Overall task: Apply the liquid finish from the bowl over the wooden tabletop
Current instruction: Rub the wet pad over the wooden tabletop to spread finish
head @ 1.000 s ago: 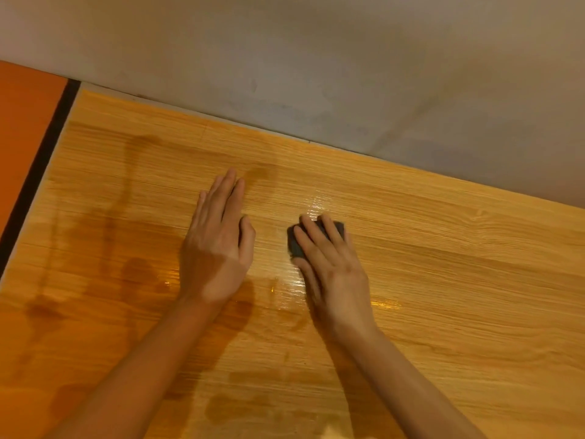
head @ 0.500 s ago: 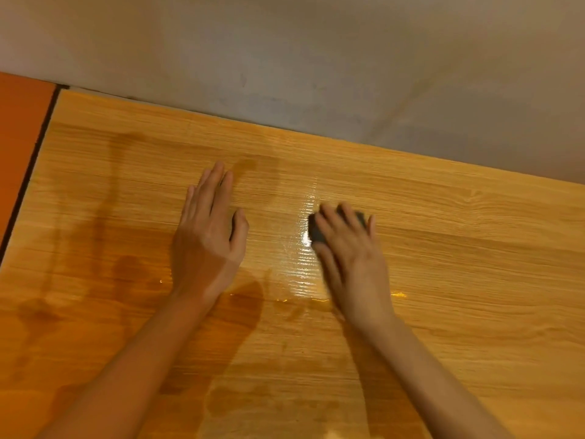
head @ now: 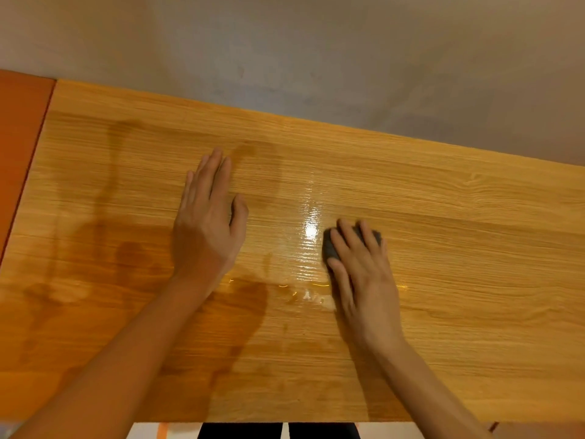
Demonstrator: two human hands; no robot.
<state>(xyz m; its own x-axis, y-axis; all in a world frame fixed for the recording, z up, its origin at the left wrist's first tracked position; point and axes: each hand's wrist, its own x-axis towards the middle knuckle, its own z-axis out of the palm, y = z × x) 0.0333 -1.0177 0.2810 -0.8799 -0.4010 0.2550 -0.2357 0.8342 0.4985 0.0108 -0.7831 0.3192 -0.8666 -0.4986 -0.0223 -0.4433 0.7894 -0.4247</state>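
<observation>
Orange panel [head: 22, 147] at far left | wooden tabletop [head: 459, 280] fills view | your left hand [head: 207, 223] flat on it, fingers straight, holding nothing | wet sheen [head: 310, 231] between hands | your right hand [head: 364, 274] presses dark pad [head: 329, 248] under extended fingers

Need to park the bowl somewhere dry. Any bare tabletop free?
Bare wood lies right of the right hand and its dark pad, out to the frame edge. The strip by the wall is bare too. The centre is crowded: wet sheen between the left hand and the right.
</observation>
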